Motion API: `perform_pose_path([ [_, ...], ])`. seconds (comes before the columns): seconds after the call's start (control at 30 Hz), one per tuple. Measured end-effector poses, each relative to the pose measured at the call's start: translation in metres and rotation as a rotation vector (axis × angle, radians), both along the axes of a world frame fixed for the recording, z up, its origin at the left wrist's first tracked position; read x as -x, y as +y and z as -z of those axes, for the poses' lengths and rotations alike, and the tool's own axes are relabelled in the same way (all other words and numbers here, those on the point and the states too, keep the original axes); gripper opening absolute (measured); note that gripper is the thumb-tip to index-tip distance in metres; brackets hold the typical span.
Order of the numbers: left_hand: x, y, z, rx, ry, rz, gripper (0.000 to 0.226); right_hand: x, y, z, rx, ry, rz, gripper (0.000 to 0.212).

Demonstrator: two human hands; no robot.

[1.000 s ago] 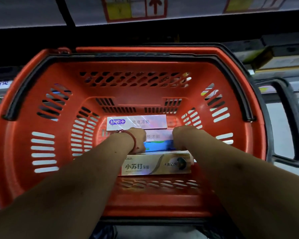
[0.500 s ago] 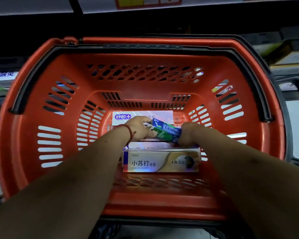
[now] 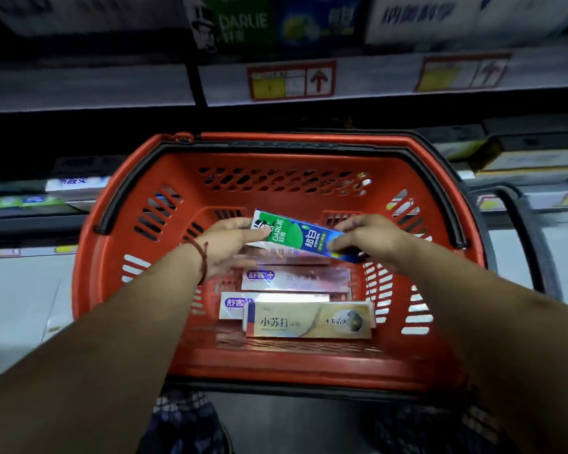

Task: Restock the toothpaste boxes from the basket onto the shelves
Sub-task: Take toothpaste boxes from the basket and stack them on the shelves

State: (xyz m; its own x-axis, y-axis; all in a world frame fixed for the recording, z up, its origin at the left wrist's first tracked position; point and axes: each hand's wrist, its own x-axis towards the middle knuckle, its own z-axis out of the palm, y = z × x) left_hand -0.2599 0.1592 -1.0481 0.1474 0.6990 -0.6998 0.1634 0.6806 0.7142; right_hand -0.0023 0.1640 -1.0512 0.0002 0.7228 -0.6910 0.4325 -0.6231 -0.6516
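Shelves (image 3: 79, 86): they run across the far side of the view. The upper one carries blurred toothpaste cartons, one lot printed DARLIE (image 3: 243, 24). A lower, darker shelf shows more boxes at the left and right edges.
Basket (image 3: 89, 290): red plastic with slotted walls and a black rim, standing in front of the shelves. Its black handle (image 3: 518, 244) is folded out past the right wall.
Left hand (image 3: 230, 247): it reaches in over the near rim. Its grip pinches the left end of the held box, thumb on top and fingers beneath.
Right hand (image 3: 371, 239): it reaches in from the right. Its grip is curled round the right, blue end of the same box.
Green-and-blue DARLIE box (image 3: 300, 239): held between both hands above the basket floor, towards the far wall. It is tilted, with its right end nearer.
Gold box (image 3: 309, 321): it lies flat by the near wall of the basket and partly covers a white box.
White boxes (image 3: 295, 278): purple-logo cartons lying flat across the middle of the basket floor, one behind another. The farthest is partly hidden under the held box.
Price tags (image 3: 291, 80): red-framed labels with arrows, on the front edge of the upper shelf.
Red cord (image 3: 202, 257): tied round the left wrist.
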Motion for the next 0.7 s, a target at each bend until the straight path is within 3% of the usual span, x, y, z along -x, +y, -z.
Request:
perform_pose_path([
  [0.1, 0.012, -0.004, -0.035, -0.052, 0.01, -0.04, 0.028, -0.002, 0.0, -0.036, -0.051, 0.141, 0.165, 0.04],
  [0.3, 0.021, -0.008, -0.105, -0.212, 0.031, -0.136, 0.014, 0.012, 0.001, -0.116, -0.229, 0.243, 0.306, 0.045],
  [0.7, 0.009, 0.017, -0.182, -0.69, 0.101, -0.424, 0.014, 0.036, 0.019, -0.202, -0.686, 0.174, 0.556, 0.031],
])
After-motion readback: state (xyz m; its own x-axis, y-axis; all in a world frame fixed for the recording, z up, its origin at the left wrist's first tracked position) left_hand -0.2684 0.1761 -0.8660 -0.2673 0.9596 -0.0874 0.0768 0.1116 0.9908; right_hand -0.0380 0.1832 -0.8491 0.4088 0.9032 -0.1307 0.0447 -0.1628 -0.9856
